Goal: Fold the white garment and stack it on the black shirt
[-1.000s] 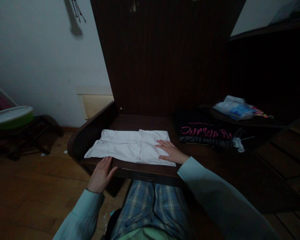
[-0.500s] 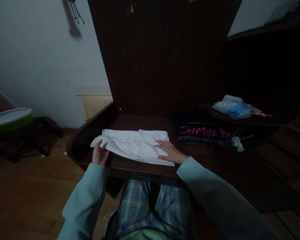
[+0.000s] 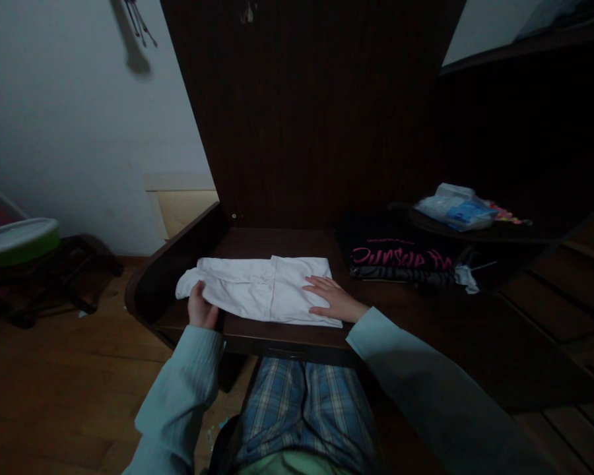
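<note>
A folded white garment (image 3: 247, 284) lies lengthwise on the dark wooden desk, with a seam across its middle and light wrinkles. At its left end, near the front edge, my left hand (image 3: 201, 307) grips the cloth with the thumb on top; its other fingers are mostly hidden beneath. Just past that thumb, a loose flap curls out to the left. My right hand (image 3: 334, 298) rests flat on the garment's right part, fingers outstretched.
Right of the garment lies a folded black garment (image 3: 400, 254) with pink lettering. A plastic packet (image 3: 455, 208) sits on a dark shelf behind it. The desk (image 3: 287, 241) has a raised left side panel (image 3: 178, 254). A green-and-white round container (image 3: 20, 239) stands far left.
My left hand has shifted slightly right along the garment's front edge, leaving more of the flap showing. My right hand stays in place on the cloth. The view has turned a little.
</note>
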`<state>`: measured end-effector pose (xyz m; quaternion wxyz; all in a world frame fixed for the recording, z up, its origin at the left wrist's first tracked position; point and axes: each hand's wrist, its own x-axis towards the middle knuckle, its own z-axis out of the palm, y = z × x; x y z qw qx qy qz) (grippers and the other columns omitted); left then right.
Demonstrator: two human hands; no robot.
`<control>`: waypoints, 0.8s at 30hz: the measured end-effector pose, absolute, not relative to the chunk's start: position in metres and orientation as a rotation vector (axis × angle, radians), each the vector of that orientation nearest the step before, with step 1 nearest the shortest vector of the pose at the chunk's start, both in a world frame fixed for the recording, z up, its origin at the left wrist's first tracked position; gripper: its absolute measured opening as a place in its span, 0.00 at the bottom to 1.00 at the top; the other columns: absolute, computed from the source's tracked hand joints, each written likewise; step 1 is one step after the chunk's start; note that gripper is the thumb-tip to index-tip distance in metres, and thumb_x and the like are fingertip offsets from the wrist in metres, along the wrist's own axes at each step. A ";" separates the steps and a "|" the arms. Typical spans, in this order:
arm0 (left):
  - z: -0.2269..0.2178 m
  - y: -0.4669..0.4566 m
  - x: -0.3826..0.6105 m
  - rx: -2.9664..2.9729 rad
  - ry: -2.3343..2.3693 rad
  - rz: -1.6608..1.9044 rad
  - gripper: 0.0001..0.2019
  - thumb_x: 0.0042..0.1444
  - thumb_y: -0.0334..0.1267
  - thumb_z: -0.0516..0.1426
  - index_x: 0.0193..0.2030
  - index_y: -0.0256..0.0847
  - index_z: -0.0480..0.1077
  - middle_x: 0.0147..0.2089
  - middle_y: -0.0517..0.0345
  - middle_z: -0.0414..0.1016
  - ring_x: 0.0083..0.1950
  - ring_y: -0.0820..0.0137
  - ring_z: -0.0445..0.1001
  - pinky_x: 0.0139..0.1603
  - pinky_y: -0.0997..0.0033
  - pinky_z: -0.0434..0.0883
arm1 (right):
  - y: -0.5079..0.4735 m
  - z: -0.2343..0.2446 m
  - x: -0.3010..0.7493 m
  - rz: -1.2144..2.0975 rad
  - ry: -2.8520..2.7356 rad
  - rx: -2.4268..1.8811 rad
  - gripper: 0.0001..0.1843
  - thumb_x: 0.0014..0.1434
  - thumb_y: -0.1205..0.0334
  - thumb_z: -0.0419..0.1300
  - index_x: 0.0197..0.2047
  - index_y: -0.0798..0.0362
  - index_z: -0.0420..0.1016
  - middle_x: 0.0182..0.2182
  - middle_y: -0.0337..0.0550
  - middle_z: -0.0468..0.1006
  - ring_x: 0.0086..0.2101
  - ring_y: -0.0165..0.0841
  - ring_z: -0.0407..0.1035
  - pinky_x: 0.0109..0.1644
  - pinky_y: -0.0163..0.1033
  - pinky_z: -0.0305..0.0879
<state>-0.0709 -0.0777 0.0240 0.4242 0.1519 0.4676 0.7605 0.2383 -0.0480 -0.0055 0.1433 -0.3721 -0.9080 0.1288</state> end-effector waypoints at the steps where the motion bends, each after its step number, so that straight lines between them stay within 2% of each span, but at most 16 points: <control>1: 0.026 -0.076 -0.069 0.396 1.176 1.926 0.11 0.53 0.30 0.46 0.36 0.37 0.69 0.33 0.56 0.76 0.49 0.67 0.70 0.49 0.69 0.69 | -0.048 -0.005 0.238 0.370 -2.619 -1.073 0.32 0.53 0.42 0.52 0.57 0.49 0.61 0.61 0.49 0.54 0.60 0.41 0.46 0.61 0.52 0.41; 6: 0.048 -0.062 -0.045 0.547 1.218 1.984 0.11 0.55 0.35 0.48 0.42 0.34 0.66 0.40 0.56 0.74 0.48 0.69 0.70 0.51 0.68 0.68 | -0.050 -0.003 0.238 0.378 -2.617 -1.073 0.32 0.52 0.43 0.54 0.57 0.50 0.62 0.61 0.50 0.54 0.60 0.42 0.46 0.61 0.53 0.41; 10: 0.063 -0.054 0.001 1.124 1.285 1.781 0.13 0.55 0.38 0.48 0.43 0.34 0.66 0.43 0.53 0.73 0.49 0.64 0.70 0.52 0.60 0.67 | -0.050 -0.002 0.237 0.409 -2.552 -1.056 0.32 0.50 0.48 0.59 0.55 0.54 0.64 0.59 0.52 0.57 0.59 0.42 0.49 0.61 0.54 0.42; 12: 0.059 -0.056 0.030 1.585 1.218 1.486 0.14 0.54 0.37 0.47 0.43 0.35 0.68 0.45 0.52 0.73 0.50 0.62 0.70 0.53 0.57 0.66 | -0.048 -0.003 0.237 0.461 -2.420 -1.024 0.28 0.49 0.53 0.61 0.52 0.56 0.67 0.55 0.52 0.65 0.56 0.39 0.56 0.60 0.50 0.50; 14: 0.046 -0.064 0.056 2.006 1.081 1.150 0.16 0.51 0.34 0.49 0.47 0.38 0.67 0.50 0.52 0.71 0.54 0.62 0.67 0.57 0.57 0.63 | -0.046 -0.006 0.237 0.548 -2.216 -1.013 0.19 0.53 0.58 0.57 0.45 0.61 0.71 0.45 0.48 0.75 0.47 0.33 0.67 0.52 0.41 0.63; 16: 0.029 -0.075 0.072 2.297 1.047 0.908 0.24 0.47 0.31 0.51 0.54 0.39 0.62 0.57 0.51 0.65 0.59 0.62 0.61 0.60 0.58 0.59 | -0.044 -0.009 0.238 0.609 -2.063 -1.027 0.14 0.56 0.61 0.51 0.36 0.61 0.74 0.35 0.43 0.79 0.37 0.28 0.72 0.43 0.35 0.69; 17: 0.022 -0.080 0.076 2.374 1.094 0.849 0.27 0.46 0.29 0.51 0.56 0.38 0.60 0.59 0.49 0.62 0.60 0.61 0.59 0.61 0.58 0.58 | -0.043 -0.010 0.240 0.631 -2.027 -1.034 0.15 0.57 0.62 0.50 0.36 0.62 0.74 0.32 0.42 0.79 0.35 0.28 0.73 0.41 0.34 0.70; 21: 0.007 -0.097 0.065 2.495 1.312 0.812 0.31 0.46 0.27 0.51 0.61 0.35 0.53 0.61 0.44 0.59 0.62 0.61 0.56 0.60 0.55 0.57 | -0.038 -0.012 0.249 0.837 -1.798 -1.023 0.12 0.53 0.57 0.54 0.38 0.54 0.72 0.35 0.43 0.78 0.41 0.34 0.71 0.46 0.40 0.67; 24: 0.011 -0.105 0.040 2.554 1.416 0.800 0.29 0.48 0.29 0.51 0.60 0.39 0.55 0.61 0.48 0.58 0.62 0.60 0.54 0.60 0.52 0.54 | -0.033 -0.010 0.254 1.036 -1.431 -1.043 0.16 0.52 0.50 0.50 0.36 0.52 0.69 0.36 0.42 0.76 0.40 0.36 0.70 0.45 0.42 0.67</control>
